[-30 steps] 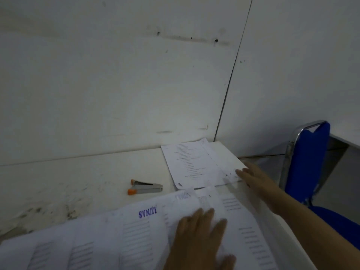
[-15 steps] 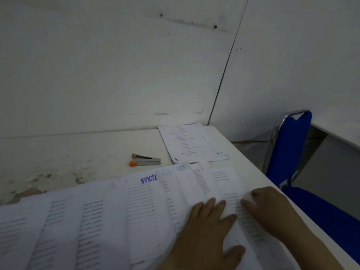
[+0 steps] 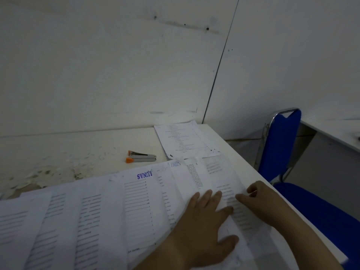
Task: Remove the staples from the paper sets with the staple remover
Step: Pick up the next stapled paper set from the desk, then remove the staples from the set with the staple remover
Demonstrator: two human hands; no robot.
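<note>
Right hand (image 3: 259, 199) pulled back to pinch the papers (image 3: 136, 211) at their edge, left hand (image 3: 206, 219) pressed flat; staple remover (image 3: 141, 157) lay untouched.

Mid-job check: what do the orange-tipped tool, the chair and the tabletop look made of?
Staple remover: dull grey metal body, judging by its sheen, with orange ends that look plastic. Chair: matte blue back and seat, fabric or vinyl, unclear; frame is shiny chromed metal. Table: white painted or laminated top, worn and flaking in patches.
</note>
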